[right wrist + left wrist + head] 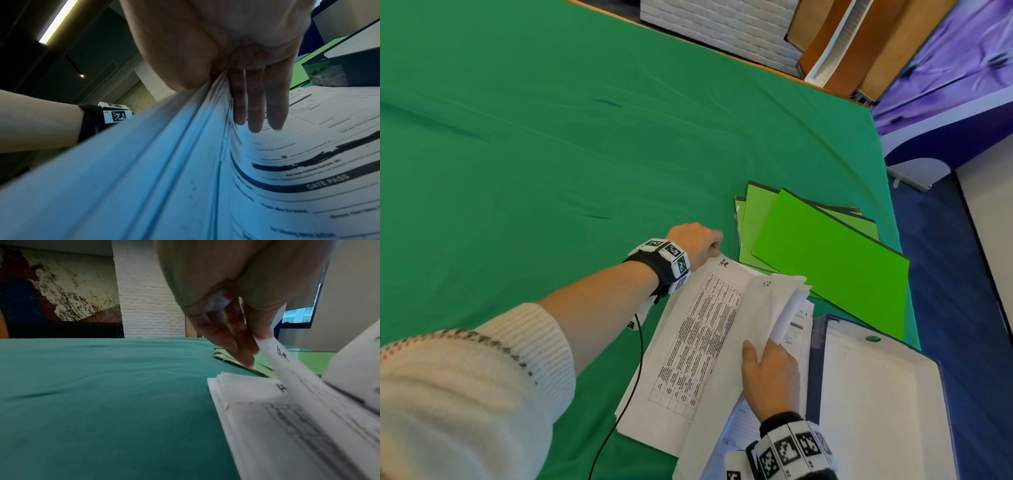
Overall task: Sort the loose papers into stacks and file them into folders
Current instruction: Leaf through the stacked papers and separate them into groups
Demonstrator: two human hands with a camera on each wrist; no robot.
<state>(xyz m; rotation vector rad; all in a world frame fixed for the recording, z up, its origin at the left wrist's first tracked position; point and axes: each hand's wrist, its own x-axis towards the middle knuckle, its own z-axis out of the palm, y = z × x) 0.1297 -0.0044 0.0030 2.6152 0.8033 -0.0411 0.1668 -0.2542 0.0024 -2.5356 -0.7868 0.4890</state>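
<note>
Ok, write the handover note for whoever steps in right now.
Left hand: pinches the far corner of the table sheet, lifting it off the left paper stack.
Right hand: grips a lifted bundle of sheets above the gate pass form.
Green folders lie beyond the papers; an open binder sits to the right.
Done: sorting started. Left: finish the stacks, file everything.

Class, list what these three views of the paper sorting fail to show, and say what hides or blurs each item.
1. Head view: the table sheet has print too small to read.
2. Head view: the left hand shows only its back, fingertips hidden.
3. Head view: the green folders are overlapped, count unclear.
4. Right wrist view: the lifted sheaf hides the pages beneath; the right hand holds it.
</note>
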